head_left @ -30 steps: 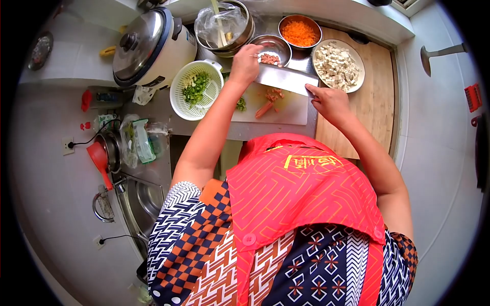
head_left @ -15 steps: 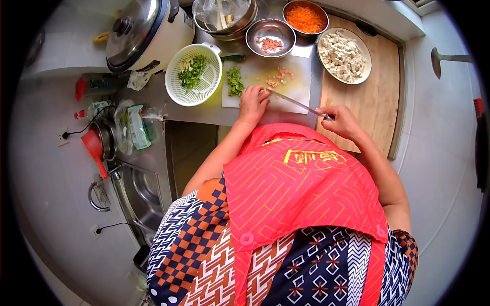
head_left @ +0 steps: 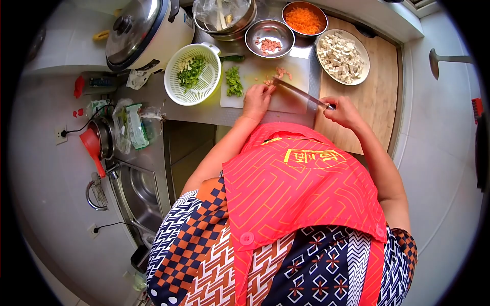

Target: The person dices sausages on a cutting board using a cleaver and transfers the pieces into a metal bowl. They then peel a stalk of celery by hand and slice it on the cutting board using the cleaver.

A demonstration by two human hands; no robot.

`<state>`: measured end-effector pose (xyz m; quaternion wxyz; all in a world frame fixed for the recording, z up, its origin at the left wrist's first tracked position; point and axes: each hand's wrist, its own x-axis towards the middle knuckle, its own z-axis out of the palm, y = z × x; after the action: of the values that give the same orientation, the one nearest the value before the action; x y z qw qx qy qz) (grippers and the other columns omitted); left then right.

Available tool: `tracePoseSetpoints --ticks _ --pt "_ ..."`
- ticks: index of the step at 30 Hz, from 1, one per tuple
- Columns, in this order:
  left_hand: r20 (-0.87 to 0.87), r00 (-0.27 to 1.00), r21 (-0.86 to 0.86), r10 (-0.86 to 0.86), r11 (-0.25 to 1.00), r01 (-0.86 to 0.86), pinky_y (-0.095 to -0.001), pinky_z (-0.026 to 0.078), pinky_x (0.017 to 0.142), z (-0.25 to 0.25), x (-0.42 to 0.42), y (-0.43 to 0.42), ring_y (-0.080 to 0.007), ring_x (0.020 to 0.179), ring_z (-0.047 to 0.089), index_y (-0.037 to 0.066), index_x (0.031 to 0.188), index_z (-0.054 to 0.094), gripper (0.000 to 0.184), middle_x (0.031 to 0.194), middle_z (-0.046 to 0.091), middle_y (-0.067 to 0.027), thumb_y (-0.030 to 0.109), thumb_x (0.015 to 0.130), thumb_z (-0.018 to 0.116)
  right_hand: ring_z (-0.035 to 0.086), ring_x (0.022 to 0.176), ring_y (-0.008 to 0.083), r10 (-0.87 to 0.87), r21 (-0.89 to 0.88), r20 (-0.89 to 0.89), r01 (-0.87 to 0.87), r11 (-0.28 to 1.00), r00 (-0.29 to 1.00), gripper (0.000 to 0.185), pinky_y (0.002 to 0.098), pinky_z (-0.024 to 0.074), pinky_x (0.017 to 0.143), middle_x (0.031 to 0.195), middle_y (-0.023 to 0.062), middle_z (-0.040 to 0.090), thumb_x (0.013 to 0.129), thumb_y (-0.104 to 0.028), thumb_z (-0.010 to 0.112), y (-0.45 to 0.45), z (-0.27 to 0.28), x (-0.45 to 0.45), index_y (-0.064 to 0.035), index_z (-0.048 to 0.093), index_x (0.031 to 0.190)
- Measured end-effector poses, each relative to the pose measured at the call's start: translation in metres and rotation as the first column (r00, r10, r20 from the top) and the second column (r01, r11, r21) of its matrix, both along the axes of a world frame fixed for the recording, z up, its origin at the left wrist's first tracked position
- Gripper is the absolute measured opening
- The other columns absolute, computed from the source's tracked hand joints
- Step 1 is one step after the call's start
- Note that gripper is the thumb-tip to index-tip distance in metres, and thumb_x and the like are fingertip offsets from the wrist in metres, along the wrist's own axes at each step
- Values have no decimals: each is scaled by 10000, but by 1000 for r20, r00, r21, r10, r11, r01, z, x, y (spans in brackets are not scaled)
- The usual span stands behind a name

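My right hand is closed round the dark handle of a knife, whose blade slants down over the white cutting board. At the blade's tip my left hand rests on the board, fingers bent together beside pink meat pieces; what is under the fingertips is hidden. Chopped greens lie on the board's left part. Just behind the board stands a steel bowl with some pink pieces in it.
Left of the board is a white strainer with greens, and a rice cooker behind. Stacked steel bowls hold a plastic bag. A bowl of orange shreds and a plate of white cubes stand right, near a wooden board.
The knife was held flat by both hands over the board near the bowl. My left hand then let go and came down to the meat; my right hand now grips the handle at the right.
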<state>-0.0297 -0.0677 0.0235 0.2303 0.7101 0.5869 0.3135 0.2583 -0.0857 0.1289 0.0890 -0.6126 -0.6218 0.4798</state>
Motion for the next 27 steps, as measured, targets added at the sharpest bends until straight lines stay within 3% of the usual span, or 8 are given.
tracePoseSetpoints --ticks 6,13,16,22,25,27 --pt "7 999 38 54 998 -54 -409 489 760 1 9 -1 -332 832 607 39 905 640 165 894 635 -141 133 794 718 564 528 94 -52 -47 -94 48 998 994 355 268 460 511 603 29 590 747 -92 579 -6 10 -12 -47 704 1076" --pt "85 996 162 -23 987 9 -387 482 828 -4 12 4 -331 854 601 56 894 666 120 920 641 -114 104 790 700 647 750 172 -15 15 -34 15 1000 999 345 303 508 715 868 177 694 747 -92 608 -14 16 -23 -22 690 1075" --pt "93 995 175 -19 985 3 -387 487 797 -7 12 5 -327 841 602 53 869 666 103 890 642 -107 90 779 699 657 768 185 5 26 -25 -4 1000 1000 343 308 510 730 901 187 695 752 -101 612 -14 13 -22 -29 691 1079" --pt "111 994 154 -14 988 -3 -392 487 737 -7 13 4 -319 820 605 57 865 663 102 842 637 -111 88 775 699 650 726 195 8 2 -8 -8 1000 1000 346 312 509 693 828 161 689 751 -115 614 -15 11 -23 -42 694 1079" --pt "97 995 163 -11 987 -5 -388 488 744 -9 12 4 -319 825 607 59 864 662 99 854 640 -113 84 774 694 621 646 188 -38 -109 6 39 993 999 348 318 491 631 723 157 650 745 -108 605 -12 7 -27 -55 697 1076" --pt "102 995 162 -9 987 -8 -384 489 747 -9 12 3 -320 830 609 57 866 661 95 863 644 -115 78 776 683 595 604 184 7 -30 10 -7 1000 1000 349 324 475 599 677 164 616 738 -99 597 -11 -10 -29 -67 701 1070"
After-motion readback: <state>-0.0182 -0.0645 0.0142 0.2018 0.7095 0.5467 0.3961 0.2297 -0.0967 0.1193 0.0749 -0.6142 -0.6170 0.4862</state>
